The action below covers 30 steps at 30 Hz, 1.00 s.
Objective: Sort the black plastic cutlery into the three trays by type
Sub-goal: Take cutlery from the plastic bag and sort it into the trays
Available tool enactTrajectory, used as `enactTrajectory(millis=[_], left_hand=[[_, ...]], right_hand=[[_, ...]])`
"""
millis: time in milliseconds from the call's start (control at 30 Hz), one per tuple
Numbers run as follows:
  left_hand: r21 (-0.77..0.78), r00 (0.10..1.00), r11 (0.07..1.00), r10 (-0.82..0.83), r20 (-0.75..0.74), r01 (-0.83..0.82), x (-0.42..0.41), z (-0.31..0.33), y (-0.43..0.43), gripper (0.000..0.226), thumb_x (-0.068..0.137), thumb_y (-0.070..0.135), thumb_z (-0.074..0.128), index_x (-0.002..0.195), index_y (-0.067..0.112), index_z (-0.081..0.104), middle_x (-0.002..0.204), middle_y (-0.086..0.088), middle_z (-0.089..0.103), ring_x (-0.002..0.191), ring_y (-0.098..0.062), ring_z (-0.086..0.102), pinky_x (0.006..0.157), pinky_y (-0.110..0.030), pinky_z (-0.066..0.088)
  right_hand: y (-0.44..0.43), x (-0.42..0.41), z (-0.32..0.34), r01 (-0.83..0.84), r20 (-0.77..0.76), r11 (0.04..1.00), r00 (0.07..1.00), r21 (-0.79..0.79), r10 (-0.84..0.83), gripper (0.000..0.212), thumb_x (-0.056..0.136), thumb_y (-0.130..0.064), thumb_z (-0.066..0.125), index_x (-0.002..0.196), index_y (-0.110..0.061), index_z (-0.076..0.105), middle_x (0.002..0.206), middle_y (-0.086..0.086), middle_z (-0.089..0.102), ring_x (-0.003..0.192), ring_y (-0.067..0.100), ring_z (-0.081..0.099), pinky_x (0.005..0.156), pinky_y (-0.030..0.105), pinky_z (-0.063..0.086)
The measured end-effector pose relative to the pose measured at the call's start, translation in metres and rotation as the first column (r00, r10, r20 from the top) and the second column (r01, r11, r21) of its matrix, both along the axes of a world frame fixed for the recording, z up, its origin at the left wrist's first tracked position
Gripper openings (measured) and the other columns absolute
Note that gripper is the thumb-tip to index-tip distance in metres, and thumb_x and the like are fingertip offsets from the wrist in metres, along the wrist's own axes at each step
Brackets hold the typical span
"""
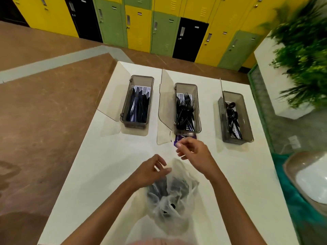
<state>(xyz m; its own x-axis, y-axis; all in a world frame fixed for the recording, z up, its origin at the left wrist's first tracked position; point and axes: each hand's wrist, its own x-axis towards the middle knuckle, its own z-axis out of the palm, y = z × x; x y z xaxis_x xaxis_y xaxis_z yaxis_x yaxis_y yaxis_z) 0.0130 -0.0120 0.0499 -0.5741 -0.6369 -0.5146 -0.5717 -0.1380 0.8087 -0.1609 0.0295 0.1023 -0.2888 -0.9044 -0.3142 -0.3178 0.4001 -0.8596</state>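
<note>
- Scanning the head view: bag (177, 200) of unsorted black cutlery lies on the near worktop (106, 174), mouth facing the trays.
- Left hand (152, 170) is at the bag mouth, fingertips on or just off the film. Blurred, so I cannot tell whether the grip has the rim.
- Right hand (192, 151) hovers between the bag and the middle tray (198, 110). Its fingers are loosely curled and the grip looks empty.
- Risk: thin, crumpled film hides the piece type, so a blind pull could land in the wrong tray.
- Risk: tangled tines could drag extra pieces out onto the worktop.
- Risk: the bag is unanchored, so a one-handed pull may slide it.
- Risk: upright lids stand close together, and a reach to the far trays could knock one.
- Counts: three trays, each with its lid open.
- Left tray (134, 124) holds knives (138, 105), the middle tray forks (185, 110), and the right tray (235, 139) spoons (232, 114).
- The pieces overlap too much to count. Spoons look the fewest.
- One bag, two hands, and one purple item (182, 138) at the middle tray's near end.
</note>
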Motion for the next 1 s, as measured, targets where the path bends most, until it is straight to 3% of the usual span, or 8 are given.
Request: enactTrajectory(millis=[133, 233, 400, 500, 733, 833, 900, 1000], left_hand=[[-0.148, 0.920, 0.922, -0.321, 0.223, 0.357, -0.007, -0.014, 0.033, 0.069, 0.061, 0.053, 0.081, 0.103, 0.028, 0.033, 0.105, 0.005, 0.041, 0.093, -0.012, 0.048, 0.081, -0.029, 0.048], [-0.247, 0.880, 0.862, -0.365, 0.305, 0.443, -0.014, -0.025, 0.053, 0.080, 0.059, 0.046, 0.084, 0.109, 0.027, 0.025, 0.113, 0.004, 0.028, 0.109, -0.017, 0.035, 0.093, -0.032, 0.046], [-0.270, 0.959, 0.923, -0.240, 0.149, 0.273, -0.014, -0.022, 0.051, 0.043, 0.076, 0.001, 0.065, 0.084, 0.024, 0.029, 0.090, 0.000, 0.044, 0.076, -0.013, 0.044, 0.059, -0.016, 0.037], [-0.292, 0.995, 0.951, -0.091, 0.042, 0.099, -0.003, -0.006, 0.032, 0.035, 0.083, 0.000, 0.061, 0.076, 0.025, 0.038, 0.088, -0.005, 0.059, 0.073, -0.017, 0.053, 0.059, -0.016, 0.038], [-0.404, 0.978, 0.894, 0.137, -0.159, -0.191, 0.021, 0.024, 0.022, 0.012, 0.092, 0.011, 0.057, 0.089, 0.017, 0.047, 0.083, 0.005, 0.056, 0.065, -0.013, 0.051, 0.053, -0.016, 0.043], [-0.399, 0.968, 0.890, 0.151, -0.198, -0.221, 0.024, 0.028, 0.029, 0.011, 0.093, 0.015, 0.057, 0.087, 0.020, 0.050, 0.081, 0.004, 0.057, 0.065, -0.013, 0.051, 0.053, -0.018, 0.043], [-0.400, 0.968, 0.891, 0.140, -0.210, -0.216, 0.022, 0.031, 0.032, 0.013, 0.092, 0.018, 0.059, 0.083, 0.023, 0.050, 0.078, 0.005, 0.057, 0.063, -0.012, 0.050, 0.054, -0.018, 0.043], [-0.415, 0.968, 0.884, 0.136, -0.211, -0.215, 0.015, 0.037, 0.033, 0.016, 0.091, 0.019, 0.061, 0.080, 0.024, 0.049, 0.076, 0.006, 0.056, 0.060, -0.010, 0.048, 0.053, -0.014, 0.042]], right_hand=[[0.045, -0.008, -0.015, -0.100, -0.153, 0.971, 0.979, 0.217, 0.135, 0.057, 0.068, -0.046, 0.081, 0.113, -0.027, 0.051, 0.111, -0.005, 0.051, 0.099, 0.013, 0.054, 0.081, 0.023, 0.047], [0.061, -0.009, -0.028, -0.151, -0.165, 0.931, 0.963, 0.331, 0.215, 0.069, 0.069, -0.036, 0.084, 0.121, -0.025, 0.040, 0.119, 0.000, 0.041, 0.102, 0.016, 0.050, 0.083, 0.024, 0.046], [0.077, -0.029, -0.029, -0.078, -0.072, 0.974, 0.993, 0.212, 0.095, 0.039, 0.082, -0.013, 0.072, 0.110, -0.019, 0.045, 0.094, 0.004, 0.056, 0.076, 0.019, 0.057, 0.057, 0.026, 0.052], [0.085, -0.045, -0.027, -0.039, -0.044, 0.986, 0.998, 0.164, 0.047, 0.031, 0.083, -0.013, 0.071, 0.103, -0.022, 0.049, 0.090, 0.003, 0.059, 0.070, 0.016, 0.057, 0.048, 0.019, 0.044], [0.099, -0.067, -0.015, -0.093, -0.267, 0.949, 0.947, 0.301, 0.178, 0.044, 0.075, -0.014, 0.079, 0.106, -0.018, 0.049, 0.106, 0.002, 0.054, 0.092, 0.017, 0.052, 0.070, 0.025, 0.039], [0.094, -0.051, 0.003, -0.130, -0.367, 0.991, 0.922, 0.010, 0.124, 0.041, 0.073, -0.021, 0.081, 0.105, -0.022, 0.056, 0.106, -0.007, 0.052, 0.100, 0.009, 0.048, 0.077, 0.013, 0.037], [0.084, -0.034, 0.018, -0.248, -0.292, 0.967, 0.931, -0.062, 0.220, 0.020, 0.078, -0.022, 0.077, 0.094, -0.021, 0.065, 0.098, -0.008, 0.060, 0.094, 0.006, 0.055, 0.080, 0.013, 0.042], [0.064, -0.004, 0.004, -0.529, -0.293, 0.826, 0.772, 0.195, 0.563, 0.010, 0.085, -0.021, 0.069, 0.089, -0.013, 0.073, 0.092, 0.003, 0.071, 0.083, 0.015, 0.062, 0.077, 0.026, 0.048]])
